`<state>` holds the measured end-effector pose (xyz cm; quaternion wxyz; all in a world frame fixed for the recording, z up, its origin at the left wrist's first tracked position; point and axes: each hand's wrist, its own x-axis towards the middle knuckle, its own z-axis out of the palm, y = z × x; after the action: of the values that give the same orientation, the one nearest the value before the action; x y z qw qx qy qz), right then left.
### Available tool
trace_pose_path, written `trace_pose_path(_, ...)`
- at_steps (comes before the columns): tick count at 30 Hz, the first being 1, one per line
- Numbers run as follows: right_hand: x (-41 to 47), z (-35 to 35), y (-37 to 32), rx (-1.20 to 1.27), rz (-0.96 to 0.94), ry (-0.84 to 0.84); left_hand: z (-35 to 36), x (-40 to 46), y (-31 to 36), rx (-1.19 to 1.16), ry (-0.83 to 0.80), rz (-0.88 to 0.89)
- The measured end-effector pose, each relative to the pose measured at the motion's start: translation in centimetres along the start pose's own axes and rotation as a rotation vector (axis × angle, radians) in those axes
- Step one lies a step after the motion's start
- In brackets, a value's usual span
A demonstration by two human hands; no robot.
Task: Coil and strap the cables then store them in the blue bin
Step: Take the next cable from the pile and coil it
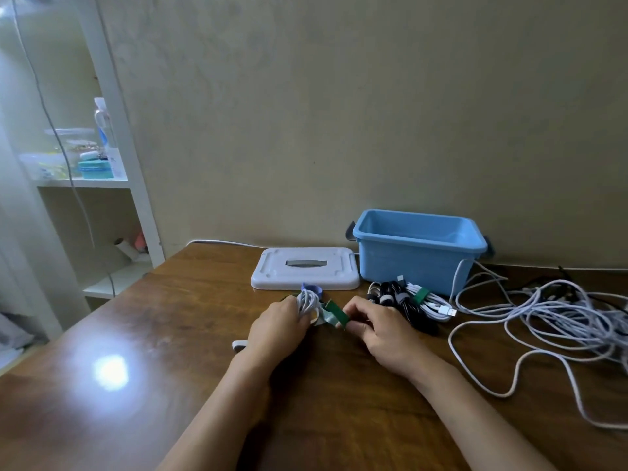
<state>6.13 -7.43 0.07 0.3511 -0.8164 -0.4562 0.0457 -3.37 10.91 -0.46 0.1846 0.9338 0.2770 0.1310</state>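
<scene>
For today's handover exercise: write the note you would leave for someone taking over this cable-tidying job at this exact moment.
Left hand: grips a coiled white cable on the brown wooden table.
Right hand: fingers pinch a green strap at that coil.
Blue plastic bin: open at the wall; no cables visible inside from this angle. Its white lid lies flat beside it.
Done: a few strapped black and white coils lie in front of the bin.
Left: close this strap, coil the loose white cable tangle on the right, put all coils in the bin.
</scene>
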Motion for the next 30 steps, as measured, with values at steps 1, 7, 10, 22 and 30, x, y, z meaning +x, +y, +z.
trace_pose_path(1,0.1,-0.2,0.2,0.022,0.014,0.012,0.0,0.0,0.1,0.024,0.003,-0.010)
trace_pose_path(7,0.0,-1.5,1.0,0.208,0.074,0.123,0.4,0.4,-0.2,0.038,-0.024,-0.035)
trace_pose_path(10,0.0,-2.1,1.6,0.272,0.099,0.155,0.5,0.5,-0.1,0.053,-0.041,-0.036)
trace_pose_path(22,-1.2,-4.5,1.3,0.335,0.121,0.232,-0.1,-1.5,-0.3,-0.232,0.085,0.028)
trace_pose_path(30,-3.8,-7.0,2.0,0.788,0.150,0.307,-0.1,-2.1,0.4,-0.303,0.107,0.066)
